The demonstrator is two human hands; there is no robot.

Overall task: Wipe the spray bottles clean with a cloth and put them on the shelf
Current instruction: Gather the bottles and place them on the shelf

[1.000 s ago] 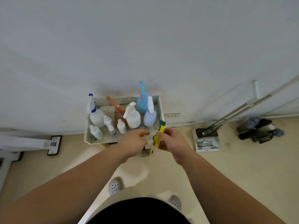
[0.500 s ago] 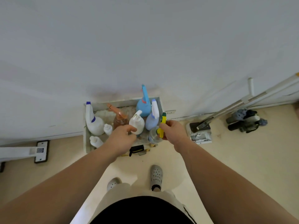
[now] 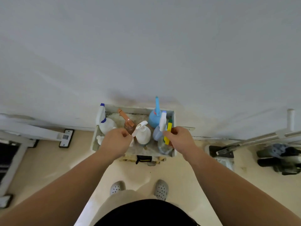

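Two hands working over shelf tray (image 3: 173,121). Right hand (image 3: 180,139), fingers curled, pinching yellow-green trigger of clear spray bottle (image 3: 164,146), setting it into front right corner. Left hand (image 3: 116,141) gripping small white cloth (image 3: 131,142). Advice: lowering upright, avoiding lavender bottle (image 3: 157,132) alongside.

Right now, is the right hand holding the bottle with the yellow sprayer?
Yes, the right hand pinches the yellow sprayer of a clear bottle standing at the right end of the shelf.
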